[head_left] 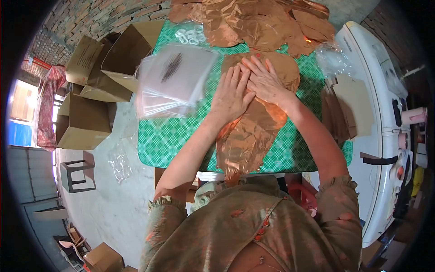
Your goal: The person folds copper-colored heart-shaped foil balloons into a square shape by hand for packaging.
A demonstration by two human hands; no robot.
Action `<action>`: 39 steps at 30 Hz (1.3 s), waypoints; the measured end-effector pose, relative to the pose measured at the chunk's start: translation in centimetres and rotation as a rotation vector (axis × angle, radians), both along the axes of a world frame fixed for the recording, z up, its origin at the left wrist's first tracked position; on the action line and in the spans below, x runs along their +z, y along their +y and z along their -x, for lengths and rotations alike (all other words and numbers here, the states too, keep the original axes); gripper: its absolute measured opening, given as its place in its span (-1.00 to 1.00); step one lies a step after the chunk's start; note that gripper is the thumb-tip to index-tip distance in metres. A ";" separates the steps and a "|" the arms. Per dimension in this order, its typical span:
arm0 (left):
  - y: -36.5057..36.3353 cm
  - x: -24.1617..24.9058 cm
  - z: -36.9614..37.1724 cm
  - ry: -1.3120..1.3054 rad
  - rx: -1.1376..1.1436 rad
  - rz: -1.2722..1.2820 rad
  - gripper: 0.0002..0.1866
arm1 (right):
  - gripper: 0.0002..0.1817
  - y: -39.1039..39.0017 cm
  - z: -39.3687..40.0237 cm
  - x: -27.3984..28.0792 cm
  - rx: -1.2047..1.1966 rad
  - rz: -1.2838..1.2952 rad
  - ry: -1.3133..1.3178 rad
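A copper-coloured foil piece (249, 136) lies on the green checked tablecloth (167, 140), its narrow end hanging over the near edge. My left hand (230, 95) rests flat on its upper part, fingers stretched out. Beside it, my right hand (267, 84) also presses flat on the foil, fingers extended, and the two hands touch or nearly touch. Left of the foil is a stack of clear plastic bags (174, 81) with a dark printed mark. More crumpled copper foil pieces (263, 22) are heaped at the far end of the table.
White rings (190, 36) lie at the far left of the table. Open cardboard boxes (122, 59) stand to the left, a small stool frame (78, 176) on the floor. At the right are cardboard pieces (351, 106), clear plastic (333, 59) and a white appliance (374, 90).
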State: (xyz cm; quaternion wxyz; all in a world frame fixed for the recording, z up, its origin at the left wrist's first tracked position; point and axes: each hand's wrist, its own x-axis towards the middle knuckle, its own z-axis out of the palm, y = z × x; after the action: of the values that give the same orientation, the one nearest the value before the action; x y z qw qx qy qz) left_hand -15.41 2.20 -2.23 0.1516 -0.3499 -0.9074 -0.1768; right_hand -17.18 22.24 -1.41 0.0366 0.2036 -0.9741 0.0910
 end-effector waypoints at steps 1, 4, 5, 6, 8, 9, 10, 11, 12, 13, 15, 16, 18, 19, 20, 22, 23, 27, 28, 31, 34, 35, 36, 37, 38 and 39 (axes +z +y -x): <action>0.0 0.0 0.0 0.002 0.006 0.010 -0.18 | -0.31 0.2 0.1 -0.2 -0.015 -0.034 0.040; 0.1 -0.1 -0.1 0.021 0.010 0.021 -0.21 | -0.33 1.5 0.3 -1.1 -0.092 -0.090 0.158; 0.1 -0.2 0.0 0.044 0.006 0.012 -0.23 | -0.34 2.5 0.5 -1.2 -0.134 -0.078 0.205; 0.1 -0.3 0.0 0.067 0.004 0.003 -0.25 | -0.34 3.6 0.7 -1.3 -0.174 -0.067 0.252; 0.0 -0.4 -0.1 0.072 0.005 0.012 -0.28 | -0.37 6.3 1.1 -1.1 -0.264 -0.182 0.372; 0.0 -0.3 -0.1 0.077 0.006 0.016 -0.29 | -0.39 7.5 1.3 -0.8 -0.309 -0.240 0.435; 0.0 -0.2 -0.1 0.063 0.014 0.046 -0.30 | -0.42 8.7 1.5 -0.4 -0.326 -0.238 0.386; 0.0 -0.1 -0.2 0.051 0.023 0.077 -0.30 | -0.44 9.7 1.7 0.2 -0.342 -0.235 0.338; 0.0 -0.1 -0.2 0.037 0.032 0.108 -0.30 | -0.47 10.3 2.1 0.6 -0.357 -0.232 0.290; 0.0 0.0 -0.2 0.045 0.032 0.102 -0.30 | -0.49 10.8 2.6 0.9 -0.371 -0.200 0.247; 0.0 -0.1 -0.3 0.055 0.034 0.092 -0.31 | -0.52 10.9 3.4 2.2 -0.398 -0.136 0.154; 0.0 -0.2 -0.3 0.058 0.032 0.084 -0.31 | -0.53 10.9 3.9 2.8 -0.413 -0.164 0.099; 0.0 -0.3 -0.2 0.064 0.026 0.068 -0.32 | -0.53 10.3 5.2 4.1 -0.446 -0.217 -0.012; 0.0 -0.3 -0.2 0.060 0.024 0.057 -0.32 | -0.54 10.2 5.7 4.4 -0.439 -0.219 -0.043; 0.0 -0.3 -0.2 0.055 0.021 0.046 -0.32 | -0.55 10.3 6.2 4.6 -0.433 -0.222 -0.075; 0.1 -0.3 -0.2 0.049 0.019 0.033 -0.32 | -0.55 10.2 7.1 4.7 -0.422 -0.227 -0.110; 0.1 -0.3 -0.2 0.047 0.019 0.032 -0.32 | -0.56 9.8 7.4 5.3 -0.418 -0.231 -0.114; 0.1 -0.3 -0.3 0.062 0.023 0.042 -0.31 | -0.54 8.0 7.0 8.3 -0.382 -0.157 -0.111; 0.1 -0.2 -0.4 0.053 0.027 0.056 -0.32 | -0.54 7.8 7.3 8.3 -0.359 -0.102 -0.104; 0.1 -0.1 -0.4 0.034 0.033 0.084 -0.33 | -0.50 7.1 8.3 9.0 -0.345 0.023 -0.181; 0.0 -0.2 -0.3 0.033 0.035 0.094 -0.32 | -0.47 5.4 8.1 11.1 -0.308 0.184 -0.369; 0.1 -0.1 -0.3 0.033 0.036 0.103 -0.32 | -0.48 5.5 7.7 10.9 -0.210 0.315 -0.371; 0.0 -0.1 -0.3 0.032 0.037 0.112 -0.32 | -0.48 5.3 7.4 10.5 -0.214 0.446 -0.402; 0.0 -0.2 -0.3 0.042 0.028 0.071 -0.32 | -0.49 5.1 7.2 10.1 -0.216 0.577 -0.432; 0.1 -0.2 -0.3 0.053 0.019 0.029 -0.33 | -0.49 3.7 6.9 10.1 -0.323 0.708 -0.491; 0.1 -0.2 -0.3 0.063 0.009 -0.014 -0.34 | -0.49 2.9 6.4 10.1 -0.432 0.838 -0.548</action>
State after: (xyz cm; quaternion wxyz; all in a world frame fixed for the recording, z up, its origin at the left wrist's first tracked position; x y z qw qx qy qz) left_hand -15.08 2.29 -2.44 0.1834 -0.3503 -0.9024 -0.1712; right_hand -23.62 25.10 8.68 -0.1225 -0.0643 -0.8481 0.5114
